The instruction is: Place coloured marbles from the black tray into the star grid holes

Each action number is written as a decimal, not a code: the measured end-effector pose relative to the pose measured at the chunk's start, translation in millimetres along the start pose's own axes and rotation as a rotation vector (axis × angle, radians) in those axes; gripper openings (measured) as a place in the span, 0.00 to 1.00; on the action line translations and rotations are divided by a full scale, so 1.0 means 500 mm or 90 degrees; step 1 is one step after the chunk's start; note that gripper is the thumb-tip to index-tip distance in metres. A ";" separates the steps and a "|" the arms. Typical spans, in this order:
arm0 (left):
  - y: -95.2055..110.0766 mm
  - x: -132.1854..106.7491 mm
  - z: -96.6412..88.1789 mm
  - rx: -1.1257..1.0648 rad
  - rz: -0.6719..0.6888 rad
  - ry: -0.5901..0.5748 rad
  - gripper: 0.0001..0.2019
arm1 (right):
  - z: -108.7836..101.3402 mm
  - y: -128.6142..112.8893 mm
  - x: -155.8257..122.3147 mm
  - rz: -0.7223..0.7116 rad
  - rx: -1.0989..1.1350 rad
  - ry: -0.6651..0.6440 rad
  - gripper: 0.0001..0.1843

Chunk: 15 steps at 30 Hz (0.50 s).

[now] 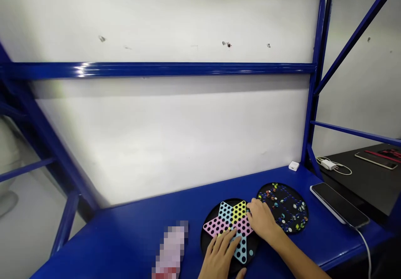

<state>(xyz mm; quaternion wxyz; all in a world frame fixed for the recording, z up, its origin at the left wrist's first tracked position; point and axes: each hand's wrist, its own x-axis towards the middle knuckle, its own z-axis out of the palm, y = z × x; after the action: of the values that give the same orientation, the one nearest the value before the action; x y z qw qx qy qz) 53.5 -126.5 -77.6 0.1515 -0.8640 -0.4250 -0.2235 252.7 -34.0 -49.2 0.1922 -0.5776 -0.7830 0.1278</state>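
A round black board with a coloured star of holes lies on the blue table. My left hand rests flat on its near side, fingers spread and pointing at the star. My right hand sits at the star's right edge with its fingers curled down onto the holes; what they pinch, if anything, is hidden. Just to the right lies a round black tray holding several coloured marbles.
A phone with a white cable lies at the table's right end. A small white cube stands by the wall. A blurred pink object lies to the left of the board. On a black table to the right lie a charger and another phone.
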 end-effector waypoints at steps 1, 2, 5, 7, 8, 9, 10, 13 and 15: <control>0.000 0.001 -0.001 0.003 0.000 -0.003 0.30 | -0.002 0.002 -0.003 -0.008 -0.005 0.002 0.15; 0.000 0.002 -0.002 0.005 0.001 -0.006 0.30 | -0.008 0.007 -0.006 -0.018 0.003 0.013 0.16; 0.002 0.005 -0.007 0.006 0.000 -0.010 0.30 | -0.041 0.047 -0.009 -0.008 0.032 0.065 0.17; 0.004 0.006 -0.009 0.002 0.002 -0.010 0.31 | -0.067 0.090 -0.010 0.033 0.019 0.081 0.17; 0.004 0.007 -0.009 0.000 0.001 -0.009 0.31 | -0.079 0.114 -0.012 0.054 0.005 0.073 0.17; 0.005 0.007 -0.010 -0.002 -0.001 -0.009 0.31 | -0.089 0.137 -0.017 0.072 -0.010 0.057 0.17; 0.006 0.007 -0.012 -0.004 -0.004 -0.009 0.31 | -0.096 0.160 -0.024 0.082 -0.023 0.035 0.18; 0.010 0.009 -0.017 -0.011 -0.016 -0.015 0.31 | -0.101 0.214 -0.054 0.070 -0.043 -0.024 0.21; 0.013 0.011 -0.020 -0.013 -0.023 -0.023 0.32 | -0.094 0.233 -0.074 0.054 -0.038 -0.021 0.23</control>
<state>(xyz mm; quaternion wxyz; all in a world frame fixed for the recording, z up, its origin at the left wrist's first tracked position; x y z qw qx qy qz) 58.8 -131.3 -66.7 0.1304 -0.8616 -0.4411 -0.2147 383.3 -35.3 -62.0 0.1564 -0.6137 -0.7643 0.1218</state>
